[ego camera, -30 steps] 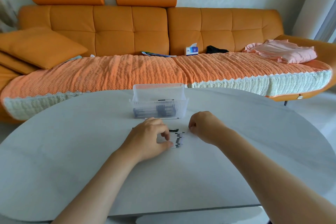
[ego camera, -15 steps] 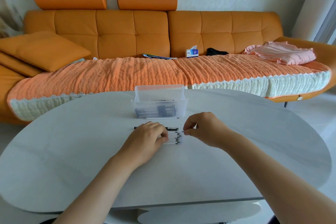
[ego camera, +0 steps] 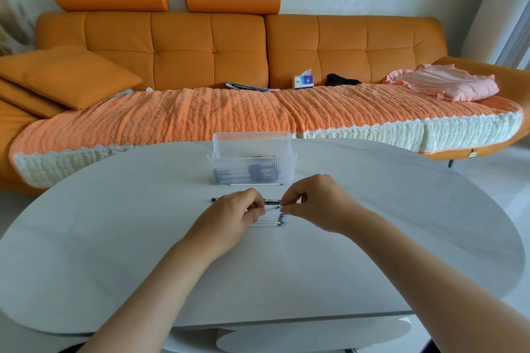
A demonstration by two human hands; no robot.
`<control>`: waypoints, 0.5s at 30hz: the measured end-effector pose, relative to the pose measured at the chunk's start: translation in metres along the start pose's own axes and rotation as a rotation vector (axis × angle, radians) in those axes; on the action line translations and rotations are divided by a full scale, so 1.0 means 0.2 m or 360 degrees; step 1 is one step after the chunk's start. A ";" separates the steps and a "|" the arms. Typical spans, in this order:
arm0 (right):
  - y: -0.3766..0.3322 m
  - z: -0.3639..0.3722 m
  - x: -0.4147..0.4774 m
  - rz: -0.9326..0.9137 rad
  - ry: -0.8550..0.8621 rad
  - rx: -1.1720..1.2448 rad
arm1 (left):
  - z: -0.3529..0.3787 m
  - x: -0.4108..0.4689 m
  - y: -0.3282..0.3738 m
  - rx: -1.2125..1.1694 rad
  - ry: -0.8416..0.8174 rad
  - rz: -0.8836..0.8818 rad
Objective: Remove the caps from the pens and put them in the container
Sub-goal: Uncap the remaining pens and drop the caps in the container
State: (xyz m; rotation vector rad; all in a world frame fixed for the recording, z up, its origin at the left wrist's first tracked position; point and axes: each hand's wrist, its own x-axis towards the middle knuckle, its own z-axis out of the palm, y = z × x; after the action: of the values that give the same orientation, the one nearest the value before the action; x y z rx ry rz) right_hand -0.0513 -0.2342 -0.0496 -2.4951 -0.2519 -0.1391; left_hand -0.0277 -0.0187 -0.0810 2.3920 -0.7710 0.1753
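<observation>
A row of white pens point(ego camera: 272, 221) with dark caps lies side by side on the white table point(ego camera: 372, 238). My left hand point(ego camera: 229, 218) grips the barrel of one white pen, slightly lifted off the row. My right hand point(ego camera: 318, 203) pinches that pen's right end, where the cap sits. A black pen point(ego camera: 269, 201) lies just behind the hands. Behind it stands a clear ribbed plastic container point(ego camera: 252, 165) with several dark pens inside. One thin white pen point(ego camera: 256, 184) lies against the container's front.
An orange sofa point(ego camera: 229, 46) with a knitted orange cover fills the background past the table's far edge. On it lie a tissue box point(ego camera: 303, 82), pink folded clothes point(ego camera: 447, 86) and cushions point(ego camera: 66, 74).
My right hand moved left to the pens and closed its fingertips on the end of the pen that my left hand holds. The view shifted slightly downward.
</observation>
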 end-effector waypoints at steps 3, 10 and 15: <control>0.01 0.01 0.00 -0.0009 -0.0003 0.0004 | 0.01 0.01 0.00 0.0001 0.0003 0.0023; 0.01 0.06 0.00 0.0008 -0.0104 0.0062 | 0.03 0.01 -0.01 -0.0034 0.0062 0.0103; 0.01 0.06 0.02 -0.0012 -0.0208 -0.0018 | 0.04 -0.02 -0.02 0.0006 0.0053 0.0169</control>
State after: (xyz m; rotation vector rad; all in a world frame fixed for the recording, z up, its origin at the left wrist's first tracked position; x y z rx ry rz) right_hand -0.0460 -0.2273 -0.0595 -2.5180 -0.3153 0.0194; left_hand -0.0293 -0.0193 -0.0901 2.3472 -0.8834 0.2595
